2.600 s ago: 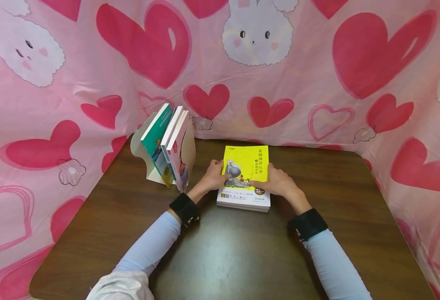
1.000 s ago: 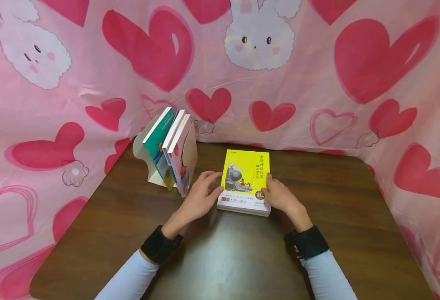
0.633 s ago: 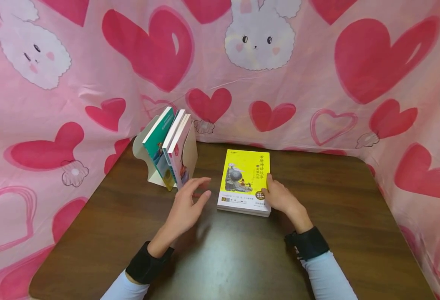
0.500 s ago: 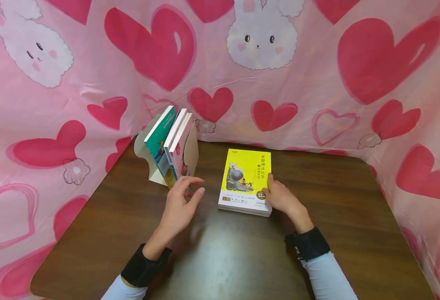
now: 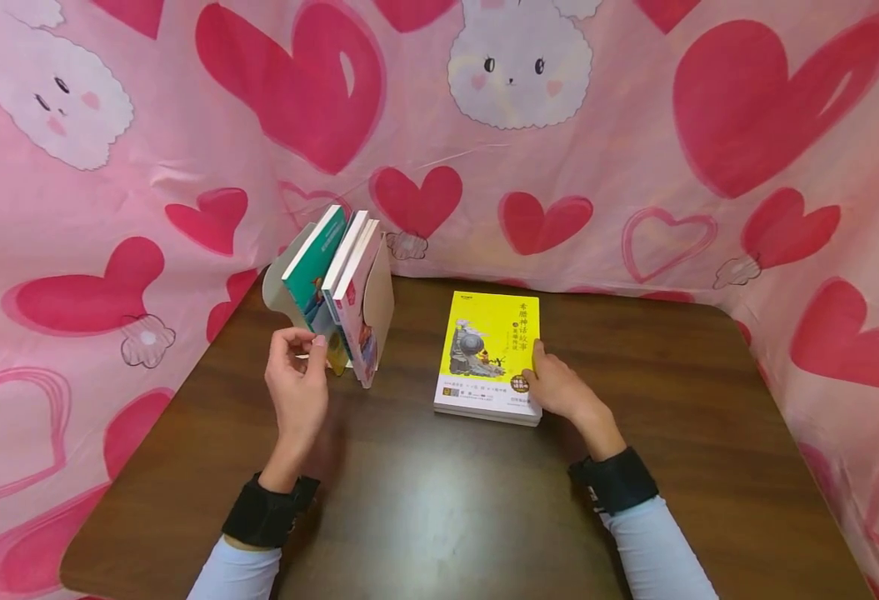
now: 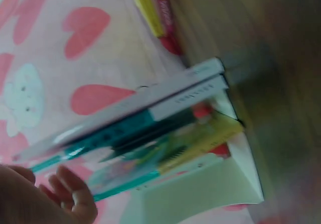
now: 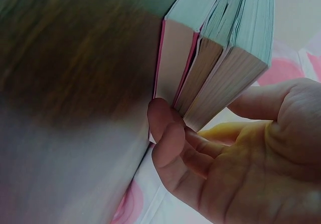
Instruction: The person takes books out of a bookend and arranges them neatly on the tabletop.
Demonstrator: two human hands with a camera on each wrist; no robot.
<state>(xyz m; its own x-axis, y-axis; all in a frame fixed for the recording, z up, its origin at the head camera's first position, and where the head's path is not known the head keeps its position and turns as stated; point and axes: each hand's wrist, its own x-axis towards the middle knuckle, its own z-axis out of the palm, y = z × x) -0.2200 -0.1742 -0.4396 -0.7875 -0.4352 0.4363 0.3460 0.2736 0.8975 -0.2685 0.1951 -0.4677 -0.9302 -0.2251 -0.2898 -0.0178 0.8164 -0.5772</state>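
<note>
Two hands are busy over the brown table [image 5: 656,392]. From where I stand, the right hand [image 5: 565,390] has hold of a pile of books [image 7: 230,76] by its right side, near the corner closest to the person. Its thumb is on the top and its fingers wrap round the edge. On top lies a yellow book [image 5: 495,323], face up, with a picture and Chinese writing on it. The pile is near the middle of the table's far edge, and it looks three books thick.

The left hand [image 5: 298,390] has loose, bent fingers and looks to hold nothing. It is just in front of a green book [image 5: 317,260], but I can't tell if they touch. That book leans inside a cream book holder [image 5: 381,292] close to the table's far left corner. A pink book [image 5: 355,312] and at least one more stand there too, near the holder's right side.

So I'd say the work is part-way done: some books are up in the holder, but the pile lies flat outside it and is the part left to do.
</note>
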